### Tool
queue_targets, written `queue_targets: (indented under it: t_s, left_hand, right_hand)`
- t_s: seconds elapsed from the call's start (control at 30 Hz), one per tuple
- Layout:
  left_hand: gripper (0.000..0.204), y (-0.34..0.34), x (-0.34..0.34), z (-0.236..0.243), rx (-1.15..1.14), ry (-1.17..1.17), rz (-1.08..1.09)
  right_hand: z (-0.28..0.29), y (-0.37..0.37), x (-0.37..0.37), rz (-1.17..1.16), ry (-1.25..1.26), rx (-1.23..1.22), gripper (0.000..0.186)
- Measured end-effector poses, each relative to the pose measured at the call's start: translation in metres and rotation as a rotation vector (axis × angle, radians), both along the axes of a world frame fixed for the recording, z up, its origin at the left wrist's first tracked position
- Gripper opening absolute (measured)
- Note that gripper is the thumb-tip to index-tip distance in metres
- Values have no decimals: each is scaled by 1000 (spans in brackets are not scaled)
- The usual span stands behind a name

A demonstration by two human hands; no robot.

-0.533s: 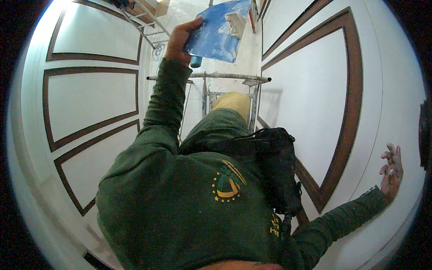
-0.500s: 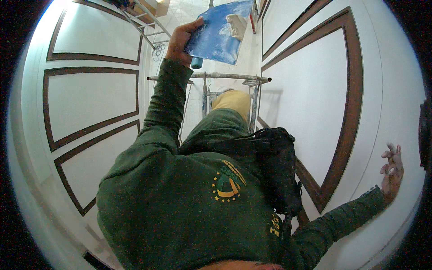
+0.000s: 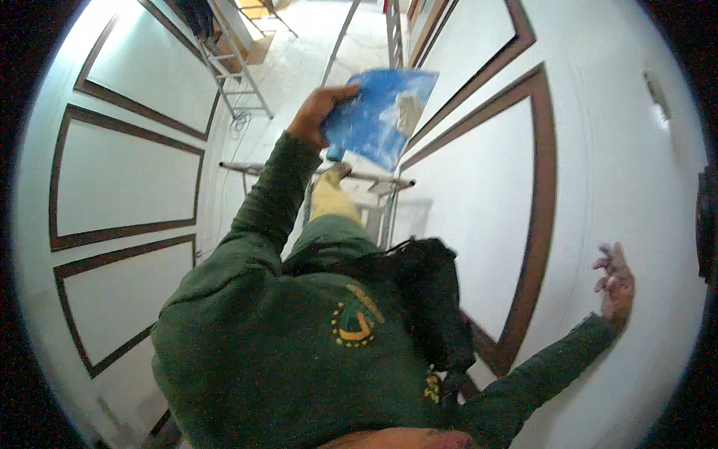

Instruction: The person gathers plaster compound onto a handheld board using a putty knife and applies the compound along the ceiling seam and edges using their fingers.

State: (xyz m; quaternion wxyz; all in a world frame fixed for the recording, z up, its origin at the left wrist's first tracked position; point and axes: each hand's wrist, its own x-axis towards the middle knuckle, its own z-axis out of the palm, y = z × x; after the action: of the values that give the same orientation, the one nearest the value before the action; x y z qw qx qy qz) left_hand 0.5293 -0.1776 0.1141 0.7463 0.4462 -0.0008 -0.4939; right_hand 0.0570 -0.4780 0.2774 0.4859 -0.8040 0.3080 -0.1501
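Observation:
My left hand (image 3: pixel 323 116) grips a blue hawk board (image 3: pixel 366 123) at its left edge and holds it out ahead of me. A blue handle end (image 3: pixel 336 153) shows under it. A lump of off-white putty (image 3: pixel 407 112) lies on the board's right part, and whitish smears cover the rest. On the right, my right hand (image 3: pixel 615 284) is raised by the white wall (image 3: pixel 591 187), its fingers apart and slightly bent, with nothing in them. Whether it touches the wall I cannot tell. Pale dust or filler coats its fingers.
A worn metal trestle (image 3: pixel 374 178) stands below, by my foot. Far left, a stepladder (image 3: pixel 232 71) leans near a person's dark-clothed legs (image 3: pixel 196 16); another ladder (image 3: pixel 394 34) stands ahead. Brown mouldings (image 3: pixel 544 172) frame wall panels. A small pale object (image 3: pixel 656 93) is on the right wall.
My view has turned, so the walls shift left. The blue board sits lower in the picture, still in my left hand. My right hand shows further left, fingers still apart.

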Motion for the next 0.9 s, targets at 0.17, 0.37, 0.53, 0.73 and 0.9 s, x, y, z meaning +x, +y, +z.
queue_targets:
  t_s: [0.17,0.37,0.53,0.73,0.9]
  left_hand:
    - [30,0,-7,0,-22,29,-108]
    - [31,-7,5,-15,-140,121,-233]
    - [32,-5,5,-7,-206,210,-280]
    - [32,-20,13,-22,-201,197,-368]
    - [31,-18,13,-10,-226,200,-369]
  right_hand:
    - [-10,3,12,-41,-42,81,49]
    - [4,38,20,-102,-98,170,69]
    - [16,50,22,-123,-98,252,77]
    - [6,65,19,-135,-152,206,81]
    - [13,92,16,-272,-162,200,77]
